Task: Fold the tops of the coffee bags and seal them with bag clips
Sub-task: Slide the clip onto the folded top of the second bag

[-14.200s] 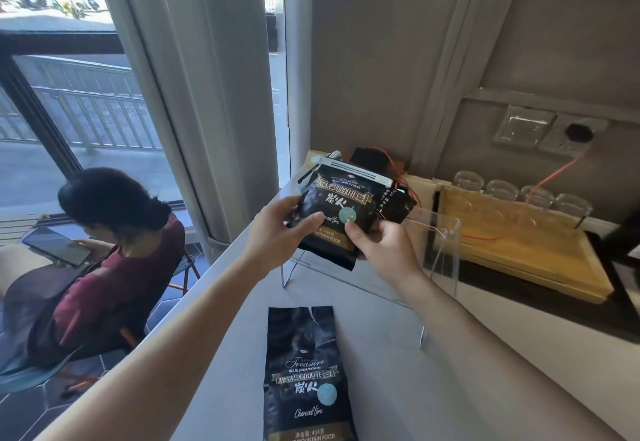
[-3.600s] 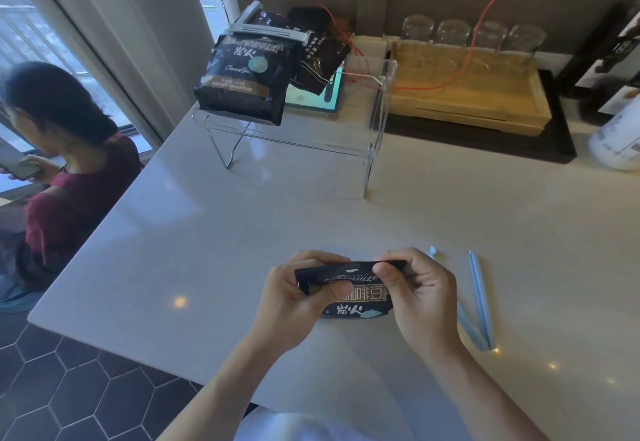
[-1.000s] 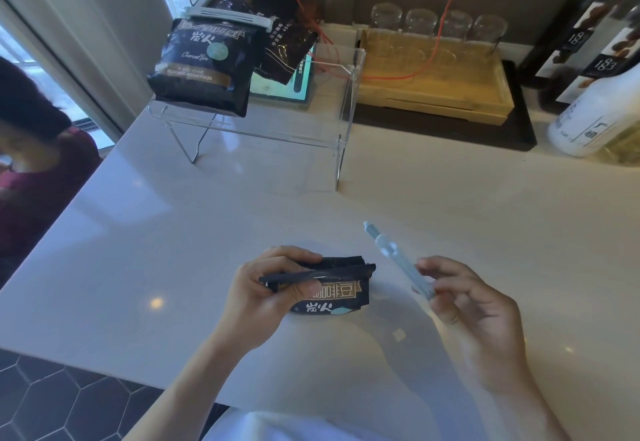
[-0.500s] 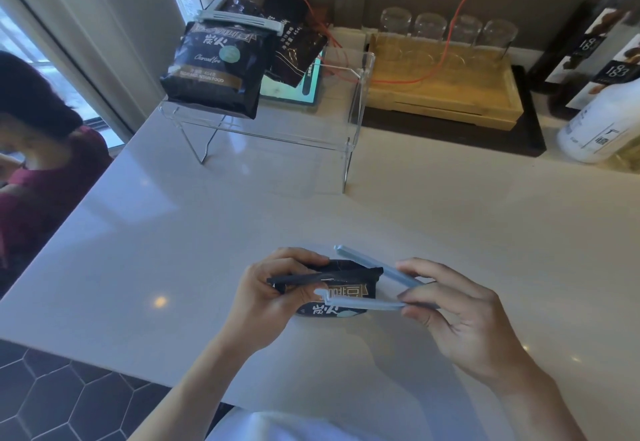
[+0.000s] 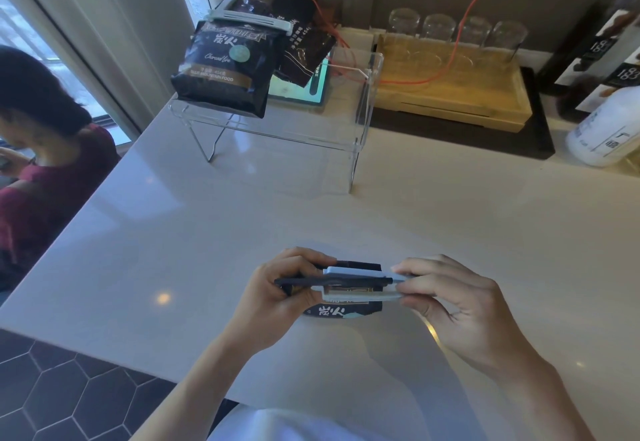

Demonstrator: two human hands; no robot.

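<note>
Black bag (image 5: 341, 309) stood on white counter (image 5: 450, 232), top folded flat. L hand (image 5: 277, 296) pinched fold at left end. R hand (image 5: 460, 302) gripped pale blue clip (image 5: 356, 284) by right end, arms still apart, straddling fold. 2nd bag (image 5: 225, 66), clipped, sat on clear stand (image 5: 363, 101) at back.

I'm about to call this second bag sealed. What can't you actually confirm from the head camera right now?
- Whether the pale blue clip has latched: its right end is under the right hand fingers.
- The left end of the coffee bag fold: covered by the left hand.
- How neat the fold is: the clip's bars lie across it.
- The bag's lower body: seen from above, hidden behind the fold and both hands.
</note>
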